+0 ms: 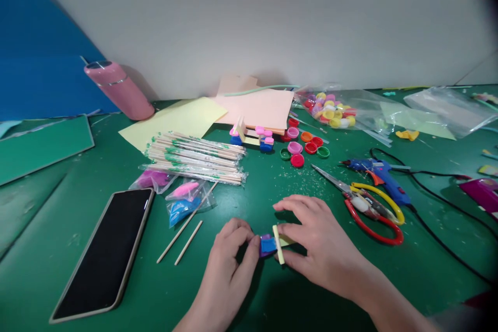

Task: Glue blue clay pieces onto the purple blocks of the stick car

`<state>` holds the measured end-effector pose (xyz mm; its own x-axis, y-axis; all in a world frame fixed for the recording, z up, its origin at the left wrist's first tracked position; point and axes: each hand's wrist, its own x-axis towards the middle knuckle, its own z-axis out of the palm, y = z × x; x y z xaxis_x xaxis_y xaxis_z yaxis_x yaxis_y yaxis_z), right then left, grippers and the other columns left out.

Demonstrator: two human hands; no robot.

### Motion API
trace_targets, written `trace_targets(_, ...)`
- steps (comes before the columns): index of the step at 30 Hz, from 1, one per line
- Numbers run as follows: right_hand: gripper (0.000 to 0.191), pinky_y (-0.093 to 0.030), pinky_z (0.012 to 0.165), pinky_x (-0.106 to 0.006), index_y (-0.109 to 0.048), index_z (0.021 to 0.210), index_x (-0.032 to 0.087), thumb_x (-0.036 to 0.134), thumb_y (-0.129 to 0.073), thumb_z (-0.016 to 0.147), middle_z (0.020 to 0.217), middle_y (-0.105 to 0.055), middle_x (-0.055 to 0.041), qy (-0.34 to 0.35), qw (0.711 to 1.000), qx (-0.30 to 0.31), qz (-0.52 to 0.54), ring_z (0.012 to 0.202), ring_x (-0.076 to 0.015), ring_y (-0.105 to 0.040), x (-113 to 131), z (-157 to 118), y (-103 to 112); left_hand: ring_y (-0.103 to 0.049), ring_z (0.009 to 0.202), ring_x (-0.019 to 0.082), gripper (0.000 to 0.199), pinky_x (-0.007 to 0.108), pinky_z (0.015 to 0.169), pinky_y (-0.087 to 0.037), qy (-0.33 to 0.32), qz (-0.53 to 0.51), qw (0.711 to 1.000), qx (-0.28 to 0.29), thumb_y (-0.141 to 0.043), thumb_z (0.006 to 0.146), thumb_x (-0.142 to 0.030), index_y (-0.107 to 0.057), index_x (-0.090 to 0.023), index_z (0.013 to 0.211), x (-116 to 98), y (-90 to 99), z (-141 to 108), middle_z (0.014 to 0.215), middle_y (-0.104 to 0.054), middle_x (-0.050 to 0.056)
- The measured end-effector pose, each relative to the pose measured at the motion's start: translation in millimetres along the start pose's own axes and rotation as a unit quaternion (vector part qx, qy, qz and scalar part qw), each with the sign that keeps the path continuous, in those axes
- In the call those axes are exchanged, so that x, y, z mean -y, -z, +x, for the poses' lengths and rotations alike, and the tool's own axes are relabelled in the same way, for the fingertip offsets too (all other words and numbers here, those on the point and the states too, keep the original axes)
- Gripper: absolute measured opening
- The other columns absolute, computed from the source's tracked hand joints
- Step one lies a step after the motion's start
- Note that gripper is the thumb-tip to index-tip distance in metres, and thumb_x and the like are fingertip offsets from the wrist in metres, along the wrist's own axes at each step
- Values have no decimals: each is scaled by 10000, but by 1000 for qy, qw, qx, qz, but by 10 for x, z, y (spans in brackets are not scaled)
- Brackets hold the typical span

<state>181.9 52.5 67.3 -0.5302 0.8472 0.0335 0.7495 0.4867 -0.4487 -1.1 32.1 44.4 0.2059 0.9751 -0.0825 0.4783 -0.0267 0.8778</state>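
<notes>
Low over the green table, my two hands meet at a small craft model (268, 244) of blue and purple clay-like pieces with a pale yellow strip (280, 254) standing across it. My left hand (233, 262) is closed, thumb and forefinger pinching the purple end. From the other side, my right hand (317, 241) has its thumb and forefinger around the yellow part, the other fingers curved above. Farther back stands a similar small model (252, 137) with pink and blue pieces on a pale yellow body.
Bundled wooden sticks (194, 158), clay bags (187, 199) and a phone (103, 257) lie left. Right are scissors (356, 199), a blue glue gun (381, 176) with its cord, and coloured bottle caps (297, 160). A pink bottle (120, 91) and paper sheets (257, 106) are behind.
</notes>
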Motion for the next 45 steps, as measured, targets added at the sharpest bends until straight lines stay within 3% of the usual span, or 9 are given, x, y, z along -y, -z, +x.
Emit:
trace_targets(18, 122, -266, 919, -426, -645, 874, 250, 299, -577, 786, 1191, -531, -33, 12, 1000, -6, 13, 1142, -243, -389, 14, -21, -8, -497, 674, 163, 202, 295, 600, -380, 23, 77, 997, 3, -429, 784, -220, -447, -195, 584, -73, -46, 37, 682, -470, 9)
trace_targets(26, 128, -272, 921, -424, -644, 882, 238, 292, -559, 802, 1197, -528, -41, 13, 1000, -7, 14, 1144, -242, -389, 5, -7, 1, -502, 647, 157, 172, 279, 578, -396, 6, 89, 996, -11, -440, 753, -202, -445, -201, 581, -91, -35, 52, 665, -475, 6)
trace_targets(35, 122, -277, 919, -414, -644, 877, 239, 284, -554, 809, 1189, -533, -38, 11, 1000, -7, 18, 1139, -235, -396, 25, -25, 5, -503, 648, 162, 152, 266, 546, -406, 41, 78, 996, 1, -446, 729, -201, -449, -205, 577, -105, -59, 50, 663, -472, 10)
trace_targets(45, 117, -285, 915, -420, -645, 874, 235, 279, -563, 803, 1183, -537, -41, 9, 1000, -10, 16, 1130, -234, -404, 28, -27, 0, -512, 630, 161, 149, 261, 537, -394, 34, 102, 994, -16, -445, 701, -168, -456, -204, 557, -129, -65, 41, 636, -489, 4)
